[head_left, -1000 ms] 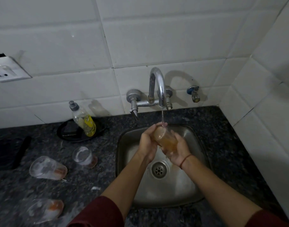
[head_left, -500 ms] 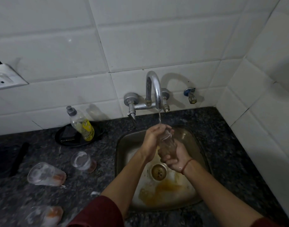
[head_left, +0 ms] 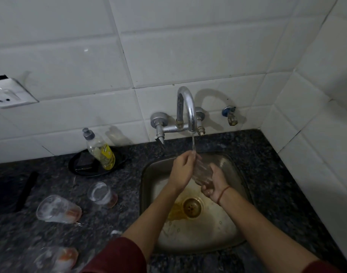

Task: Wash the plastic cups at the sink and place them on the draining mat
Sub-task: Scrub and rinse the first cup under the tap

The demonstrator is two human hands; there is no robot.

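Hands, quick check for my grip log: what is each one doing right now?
Left hand: fingers curled over the rim of the cup.
Right hand: grips the same cup lower down, near its base.

A single wide-angle view from the person's head looks forward and steeply down, close over the sink in the dark table. The tiled wall and tap fill the upper half, straight ahead.
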